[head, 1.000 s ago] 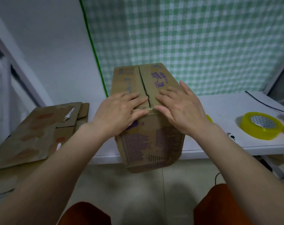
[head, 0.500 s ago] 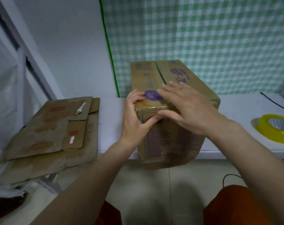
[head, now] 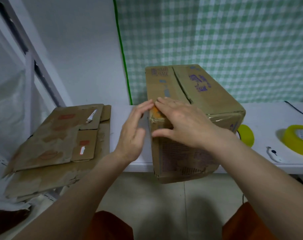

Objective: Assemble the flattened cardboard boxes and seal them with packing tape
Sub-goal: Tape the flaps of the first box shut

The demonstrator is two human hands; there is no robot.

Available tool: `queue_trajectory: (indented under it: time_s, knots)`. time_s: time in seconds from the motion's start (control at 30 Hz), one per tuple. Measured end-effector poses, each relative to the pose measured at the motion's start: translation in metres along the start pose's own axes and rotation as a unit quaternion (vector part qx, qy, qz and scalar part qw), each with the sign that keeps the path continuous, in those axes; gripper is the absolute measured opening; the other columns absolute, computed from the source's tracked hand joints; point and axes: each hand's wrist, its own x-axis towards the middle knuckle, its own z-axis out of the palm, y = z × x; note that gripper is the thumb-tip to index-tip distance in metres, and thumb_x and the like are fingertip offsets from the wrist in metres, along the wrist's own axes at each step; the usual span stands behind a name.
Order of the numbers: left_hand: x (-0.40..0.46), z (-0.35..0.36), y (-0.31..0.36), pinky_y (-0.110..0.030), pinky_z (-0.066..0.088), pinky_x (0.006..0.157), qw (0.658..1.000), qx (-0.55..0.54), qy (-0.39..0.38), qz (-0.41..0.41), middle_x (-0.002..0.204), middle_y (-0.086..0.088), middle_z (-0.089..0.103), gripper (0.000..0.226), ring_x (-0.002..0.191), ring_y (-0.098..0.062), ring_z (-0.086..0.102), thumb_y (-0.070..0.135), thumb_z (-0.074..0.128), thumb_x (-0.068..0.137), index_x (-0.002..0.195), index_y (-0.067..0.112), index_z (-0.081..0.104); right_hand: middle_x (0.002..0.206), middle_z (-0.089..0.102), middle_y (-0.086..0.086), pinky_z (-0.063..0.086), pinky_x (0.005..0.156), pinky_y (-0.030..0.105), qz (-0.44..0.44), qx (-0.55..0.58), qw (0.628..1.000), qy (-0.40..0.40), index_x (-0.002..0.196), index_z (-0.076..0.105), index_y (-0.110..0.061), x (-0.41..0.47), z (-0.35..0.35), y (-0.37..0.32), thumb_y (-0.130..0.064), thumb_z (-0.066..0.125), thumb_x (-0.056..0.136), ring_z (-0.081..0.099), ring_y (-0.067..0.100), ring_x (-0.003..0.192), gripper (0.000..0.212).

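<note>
Press the tape flat over the box's (head: 190, 108) near left corner, rubbing outward – no bubbles. The box overhangs the worktop's (head: 275, 118) front edge. Right hand (head: 183, 122) lies flat across that corner, fingers straight; left hand (head: 135, 129) – open, blurred – touches its left side, holding nothing.

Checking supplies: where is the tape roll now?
In the head view, the yellow tape roll lies at the far right on the white table, right of the assembled box.
</note>
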Motion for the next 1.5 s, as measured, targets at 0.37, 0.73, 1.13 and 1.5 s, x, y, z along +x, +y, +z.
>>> queue_trajectory:
  time_s: [0.37, 0.73, 1.13, 1.5]
  knots:
    - [0.038, 0.046, 0.002, -0.037, 0.05, 0.095, 0.963, 0.194, 0.12, 0.141, 0.104, -0.007, 0.073, 0.053, 0.1, -0.019, 0.068, 0.033, 0.03, 0.106, 0.104, 0.003, 0.073, 0.097, 0.073, 0.015, 0.048, 0.094, 0.043, 0.032, -0.14, 0.915, 0.378, 0.093, 0.073, -0.003, -0.025, 0.042, 0.071, -0.025, 0.031, 0.102, 0.069, 0.031, 0.094, 0.048]
    - [0.028, 0.065, 0.016, -0.041, 0.04, 0.11, 0.984, 0.016, 0.178, -0.013, 0.138, -0.004, 0.054, 0.038, 0.132, -0.016, 0.048, 0.017, 0.038, 0.098, 0.132, 0.011, 0.054, 0.14, 0.05, -0.005, 0.038, 0.106, 0.022, 0.296, 0.556, 0.695, 0.348, 0.143, 0.041, -0.02, -0.048, 0.028, 0.099, -0.017, 0.039, 0.101, 0.048, 0.002, 0.125, 0.041]
    - [0.025, 0.043, 0.06, -0.043, 0.01, 0.122, 0.95, 0.27, 0.07, -0.139, 0.161, -0.005, 0.011, 0.057, 0.149, -0.017, 0.004, 0.035, 0.03, 0.101, 0.153, 0.016, 0.019, 0.108, 0.071, -0.01, 0.043, 0.099, 0.03, 0.31, 0.701, 0.606, 0.215, 0.113, 0.067, -0.026, -0.073, 0.031, 0.093, -0.056, 0.025, 0.098, 0.063, 0.006, 0.106, 0.053]
    - [0.026, -0.006, 0.065, -0.044, 0.027, 0.114, 0.884, 0.426, -0.093, -0.167, 0.155, 0.0, 0.033, 0.088, 0.14, -0.026, 0.034, 0.082, 0.01, 0.075, 0.151, 0.039, 0.02, 0.14, 0.048, 0.007, 0.034, 0.11, 0.047, 0.423, 0.545, 0.714, 0.12, 0.135, 0.048, -0.01, -0.093, 0.082, 0.092, -0.036, 0.043, 0.099, 0.046, 0.024, 0.128, 0.044]
